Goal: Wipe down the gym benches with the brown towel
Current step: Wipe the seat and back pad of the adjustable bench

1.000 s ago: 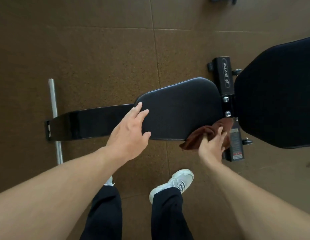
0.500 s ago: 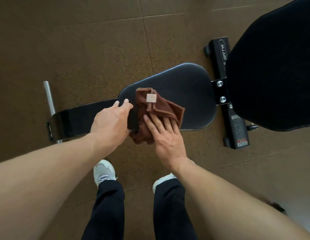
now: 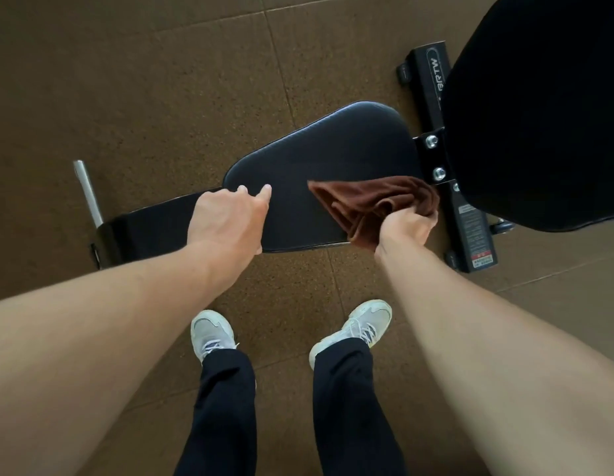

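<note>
On black frame (image 3: 432,97) beside seat pad (image 3: 326,159) — "BRTW" lettering.

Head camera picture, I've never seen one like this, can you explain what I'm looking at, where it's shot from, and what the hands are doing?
The picture comes from a wide-angle camera worn on a person's head, looking forward and down. So the two bare arms reaching in from the bottom are the wearer's own, and so are the dark trousers and the pale sneakers on the brown speckled floor.

In front of them is a black gym bench. The rounded pad in the middle is its seat pad; the big black pad at the right is the back pad, joined by a black metal frame with bolts.

The left hand rests on the narrow end of the seat pad. The right hand grips a bunched brown towel lying on the seat pad's near right edge.
</note>
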`<state>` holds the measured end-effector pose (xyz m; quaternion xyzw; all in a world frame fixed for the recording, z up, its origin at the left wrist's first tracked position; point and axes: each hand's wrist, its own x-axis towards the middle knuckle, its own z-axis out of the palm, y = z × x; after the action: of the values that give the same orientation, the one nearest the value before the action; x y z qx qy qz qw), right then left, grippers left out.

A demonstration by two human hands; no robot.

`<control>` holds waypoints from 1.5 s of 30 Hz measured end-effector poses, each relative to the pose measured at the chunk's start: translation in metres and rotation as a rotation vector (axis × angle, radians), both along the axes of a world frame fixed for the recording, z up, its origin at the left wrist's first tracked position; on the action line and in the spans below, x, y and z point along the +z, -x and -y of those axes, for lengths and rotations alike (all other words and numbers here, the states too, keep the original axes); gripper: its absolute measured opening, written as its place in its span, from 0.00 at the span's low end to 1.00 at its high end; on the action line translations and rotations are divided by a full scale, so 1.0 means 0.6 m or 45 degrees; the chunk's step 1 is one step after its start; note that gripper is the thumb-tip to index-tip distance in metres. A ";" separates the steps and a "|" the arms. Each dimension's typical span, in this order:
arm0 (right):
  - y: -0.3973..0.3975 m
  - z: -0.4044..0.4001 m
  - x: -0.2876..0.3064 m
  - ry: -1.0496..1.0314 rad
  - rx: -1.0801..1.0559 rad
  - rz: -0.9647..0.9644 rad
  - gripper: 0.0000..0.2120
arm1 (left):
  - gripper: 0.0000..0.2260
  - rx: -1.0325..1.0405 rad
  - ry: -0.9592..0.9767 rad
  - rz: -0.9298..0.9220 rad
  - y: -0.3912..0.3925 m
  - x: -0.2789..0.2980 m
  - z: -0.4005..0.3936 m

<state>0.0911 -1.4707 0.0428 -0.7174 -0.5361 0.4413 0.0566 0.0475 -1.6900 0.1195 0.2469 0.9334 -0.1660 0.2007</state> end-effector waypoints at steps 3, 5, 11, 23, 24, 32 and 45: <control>-0.014 0.040 0.031 0.218 -0.187 -0.138 0.23 | 0.40 -0.044 0.012 -0.044 0.001 -0.002 -0.004; -0.019 0.094 0.045 0.366 -0.283 -0.170 0.22 | 0.39 -0.036 -0.001 -0.048 -0.001 -0.005 -0.002; -0.001 0.262 0.068 0.629 -0.296 -0.192 0.20 | 0.39 0.027 -0.318 0.085 -0.008 -0.024 0.063; -0.116 0.343 0.033 -0.159 0.935 0.080 0.38 | 0.48 0.715 -0.793 0.257 -0.160 -0.064 0.196; -0.135 0.345 0.023 -0.248 1.121 0.073 0.37 | 0.48 0.776 -0.799 0.259 -0.170 -0.065 0.198; -0.069 0.267 -0.009 -0.903 2.325 0.026 0.37 | 0.46 0.912 -0.798 0.313 -0.200 -0.074 0.229; 0.068 0.257 0.013 -0.957 2.675 -0.073 0.31 | 0.43 0.921 -0.876 0.297 -0.139 -0.046 0.155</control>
<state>0.0504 -1.6247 0.0506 0.1654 -0.9743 0.0959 -0.1189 0.1308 -1.7832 0.0916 -0.0233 0.9311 0.2596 0.2552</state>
